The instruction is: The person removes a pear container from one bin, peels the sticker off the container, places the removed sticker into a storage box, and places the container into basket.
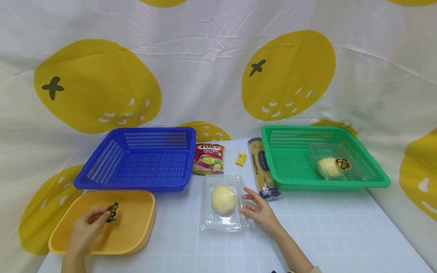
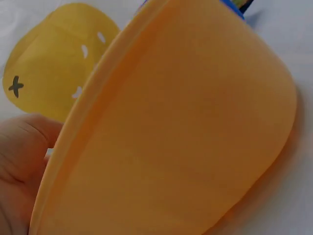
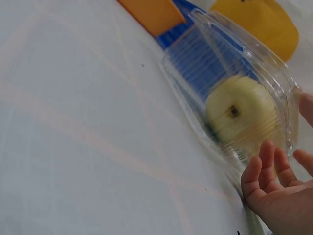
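Note:
My left hand (image 1: 87, 227) pinches a dark sticker (image 1: 112, 212) with yellowish-green lettering over the yellow tray (image 1: 146, 231). In the left wrist view, part of that hand (image 2: 24, 156) shows beyond the tray's rim, and the sticker is hidden. A clear plastic clamshell box (image 1: 223, 223) lies closed on the table with a pale, round, peeled-looking fruit (image 1: 224, 200) inside. My right hand (image 1: 261, 214) is at the box's right edge, its fingers loosely spread. The right wrist view shows its fingertips (image 3: 268, 152) beside the box's side wall.
Behind the tray stands a blue basket (image 1: 136, 185). A green basket (image 1: 327, 185) at right holds another clear box (image 1: 355, 167) with a pale fruit and a similar sticker. Between them lie a candy bag (image 1: 208, 159), a small yellow packet (image 1: 241, 159) and a spaghetti pack (image 1: 261, 167).

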Demonstrator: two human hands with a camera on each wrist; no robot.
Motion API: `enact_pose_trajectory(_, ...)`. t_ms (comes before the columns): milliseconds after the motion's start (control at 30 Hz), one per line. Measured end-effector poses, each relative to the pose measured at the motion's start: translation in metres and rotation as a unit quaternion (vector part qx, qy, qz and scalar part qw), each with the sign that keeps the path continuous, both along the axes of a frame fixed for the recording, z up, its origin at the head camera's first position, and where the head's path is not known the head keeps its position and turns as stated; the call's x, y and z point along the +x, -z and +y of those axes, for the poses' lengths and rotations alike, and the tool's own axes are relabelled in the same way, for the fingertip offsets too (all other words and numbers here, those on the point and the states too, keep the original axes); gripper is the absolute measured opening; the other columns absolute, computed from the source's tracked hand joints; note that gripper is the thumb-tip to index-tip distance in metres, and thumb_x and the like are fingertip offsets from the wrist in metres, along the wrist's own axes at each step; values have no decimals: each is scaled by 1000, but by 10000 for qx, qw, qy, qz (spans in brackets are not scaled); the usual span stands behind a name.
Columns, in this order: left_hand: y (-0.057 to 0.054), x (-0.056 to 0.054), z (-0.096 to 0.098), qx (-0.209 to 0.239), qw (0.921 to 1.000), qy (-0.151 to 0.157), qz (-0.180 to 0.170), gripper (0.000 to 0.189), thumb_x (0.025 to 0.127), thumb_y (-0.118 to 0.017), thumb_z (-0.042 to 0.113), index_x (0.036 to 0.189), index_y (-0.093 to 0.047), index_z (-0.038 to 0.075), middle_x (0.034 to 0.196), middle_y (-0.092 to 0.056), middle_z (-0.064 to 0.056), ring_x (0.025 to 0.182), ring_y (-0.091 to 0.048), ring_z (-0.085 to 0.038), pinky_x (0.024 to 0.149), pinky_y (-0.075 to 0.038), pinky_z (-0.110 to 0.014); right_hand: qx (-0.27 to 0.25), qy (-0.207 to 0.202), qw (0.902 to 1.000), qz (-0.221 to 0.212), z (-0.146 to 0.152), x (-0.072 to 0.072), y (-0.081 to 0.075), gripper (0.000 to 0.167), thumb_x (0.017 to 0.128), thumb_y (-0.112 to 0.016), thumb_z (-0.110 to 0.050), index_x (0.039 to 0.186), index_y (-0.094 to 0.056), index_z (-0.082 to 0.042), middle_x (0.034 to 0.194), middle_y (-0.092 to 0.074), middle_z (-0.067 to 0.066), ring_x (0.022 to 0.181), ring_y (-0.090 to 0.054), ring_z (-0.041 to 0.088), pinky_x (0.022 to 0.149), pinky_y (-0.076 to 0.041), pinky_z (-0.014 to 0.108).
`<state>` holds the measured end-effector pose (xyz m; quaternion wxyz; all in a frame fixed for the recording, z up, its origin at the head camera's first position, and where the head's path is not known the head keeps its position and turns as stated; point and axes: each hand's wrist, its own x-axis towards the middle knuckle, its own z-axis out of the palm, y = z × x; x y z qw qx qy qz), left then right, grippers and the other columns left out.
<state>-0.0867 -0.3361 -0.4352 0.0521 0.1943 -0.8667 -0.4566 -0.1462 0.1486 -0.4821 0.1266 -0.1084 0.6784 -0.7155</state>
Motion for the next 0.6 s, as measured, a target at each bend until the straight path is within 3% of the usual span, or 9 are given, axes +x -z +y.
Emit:
enact_pose_trajectory(167, 4, -7, -23, 79, 9981, 491, -365, 50, 95, -55, 20, 120, -44, -21, 81, -60, 8, 65, -56, -2, 61, -53, -22, -3, -23, 10000, -27, 0, 0, 0, 77, 83, -68, -3, 147, -24, 0, 127, -37, 31, 85, -58, 8, 73, -52, 19)
enact_pose_trajectory(367, 5, -18, -43, -66, 9902, 957, -1017, 54, 98, -49, 23, 125, -37, -22, 98, -62, -15, 72, -53, 0, 65, -52, -23, 33, -15, 10000, -23, 0, 0, 1, 76, 84, -68, -4, 147, -24, -1, 128, -38, 30, 85, -58, 9, 74, -51, 19)
enact_pose_trajectory(500, 5, -22, -50, -132, 9857, 1182, -1193, 54, 98, -49, 23, 124, -39, -23, 114, -55, -32, 75, -52, 3, 68, -53, -25, 6, -7, 10000, -2, 0, 0, 1, 76, 83, -68, -4, 146, -26, -1, 126, -39, 28, 85, -58, 9, 73, -52, 19)
enact_pose_trajectory(600, 6, -23, -51, -263, 9844, 1257, -1205, 51, 98, -48, 20, 121, -40, -24, 114, -54, -34, 76, -52, 0, 66, -52, -25, -21, -24, 10000, 37, 0, 0, 2, 75, 83, -68, -3, 146, -26, -2, 125, -39, 27, 86, -58, 9, 73, -52, 20)
